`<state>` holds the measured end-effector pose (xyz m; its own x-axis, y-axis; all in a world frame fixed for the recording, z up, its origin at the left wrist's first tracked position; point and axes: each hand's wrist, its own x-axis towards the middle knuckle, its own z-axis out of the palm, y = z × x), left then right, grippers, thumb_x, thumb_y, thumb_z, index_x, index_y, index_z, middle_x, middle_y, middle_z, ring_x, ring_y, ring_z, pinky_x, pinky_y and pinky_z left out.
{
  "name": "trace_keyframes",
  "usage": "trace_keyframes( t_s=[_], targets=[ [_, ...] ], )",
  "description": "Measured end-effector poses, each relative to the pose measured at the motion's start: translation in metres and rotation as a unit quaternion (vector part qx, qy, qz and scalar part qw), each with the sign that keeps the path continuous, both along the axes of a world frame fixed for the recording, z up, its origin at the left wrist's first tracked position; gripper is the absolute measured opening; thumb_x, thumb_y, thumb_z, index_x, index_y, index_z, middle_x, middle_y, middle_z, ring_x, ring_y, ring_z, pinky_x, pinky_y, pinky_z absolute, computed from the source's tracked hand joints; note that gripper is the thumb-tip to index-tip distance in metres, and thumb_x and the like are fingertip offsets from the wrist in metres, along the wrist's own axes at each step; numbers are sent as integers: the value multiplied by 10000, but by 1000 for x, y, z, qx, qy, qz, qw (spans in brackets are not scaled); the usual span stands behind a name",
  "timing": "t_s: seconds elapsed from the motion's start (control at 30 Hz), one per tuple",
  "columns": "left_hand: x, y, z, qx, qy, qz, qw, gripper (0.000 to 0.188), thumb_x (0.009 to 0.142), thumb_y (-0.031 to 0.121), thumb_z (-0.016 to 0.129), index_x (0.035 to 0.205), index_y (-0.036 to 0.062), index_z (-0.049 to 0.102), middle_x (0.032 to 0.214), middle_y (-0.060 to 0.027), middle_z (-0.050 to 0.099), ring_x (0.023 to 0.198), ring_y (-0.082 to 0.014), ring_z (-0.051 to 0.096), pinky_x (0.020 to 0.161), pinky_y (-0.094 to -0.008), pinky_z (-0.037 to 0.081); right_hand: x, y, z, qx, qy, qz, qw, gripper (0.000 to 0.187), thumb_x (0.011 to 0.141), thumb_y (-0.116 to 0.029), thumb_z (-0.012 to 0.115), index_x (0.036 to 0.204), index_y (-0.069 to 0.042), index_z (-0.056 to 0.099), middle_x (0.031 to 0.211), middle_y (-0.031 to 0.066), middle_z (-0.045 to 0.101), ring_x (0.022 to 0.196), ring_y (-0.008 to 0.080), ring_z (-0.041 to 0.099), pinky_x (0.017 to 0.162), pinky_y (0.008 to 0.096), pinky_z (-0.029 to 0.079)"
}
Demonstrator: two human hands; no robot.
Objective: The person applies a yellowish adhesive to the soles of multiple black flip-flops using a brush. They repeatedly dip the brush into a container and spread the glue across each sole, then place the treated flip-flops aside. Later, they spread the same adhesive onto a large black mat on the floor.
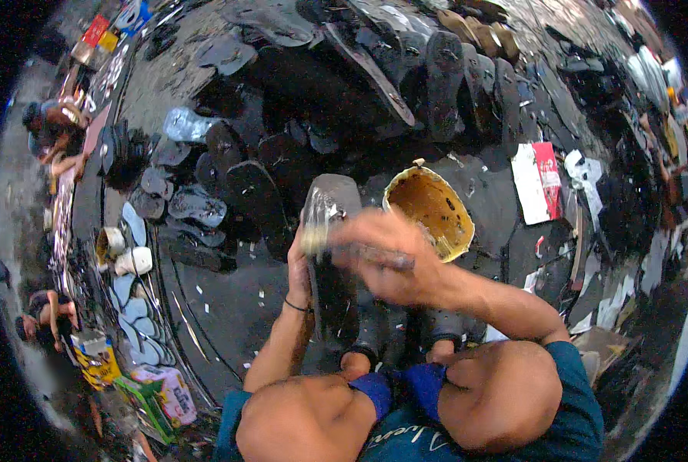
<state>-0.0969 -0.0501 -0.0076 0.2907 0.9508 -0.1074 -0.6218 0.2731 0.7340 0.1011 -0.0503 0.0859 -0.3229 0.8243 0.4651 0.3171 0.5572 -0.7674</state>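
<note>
My left hand (298,276) grips the left edge of a long dark sandal sole (333,296), held up in front of my knees. Its upper end looks wet and shiny. My right hand (394,250), blurred by motion, is closed on a brush (390,256) with a dark handle; its pale bristles lie against the sole near my left fingers. Just beyond my right hand stands a cut-open yellow container (468,219), its inside coated amber-brown with dark spots.
Dark sandals and soles (255,204) lie heaped ahead and left. A clear plastic bottle (186,125) rests among them. At right lies a red and white piece of cardboard (536,183). White cups (133,261) and grey-blue soles (140,323) sit left. Two people (55,135) work at far left.
</note>
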Motion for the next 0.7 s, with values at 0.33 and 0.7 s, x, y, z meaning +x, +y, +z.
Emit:
trace_keyframes(
  t_s=[0.33, 0.7],
  targets=[
    [-8, -11, -9, -156, -83, -27, 984, 533, 1024, 408, 344, 1402, 56, 476, 1328, -148, 581, 1165, -303, 601, 1001, -450, 498, 23, 24, -23, -116, 71, -150, 979, 163, 827, -74, 708, 980, -38, 666, 948, 147, 693, 890, 335, 662, 790, 406, 518],
    [-15, -10, 15, -99, -69, 2, 993, 566, 1022, 409, 313, 1426, 37, 449, 1372, -164, 538, 1216, -325, 558, 1027, -486, 471, 24, 55, -23, -177, 66, -146, 971, 168, 821, 1, 683, 975, -66, 673, 960, 122, 694, 924, 300, 662, 813, 413, 501]
  ],
)
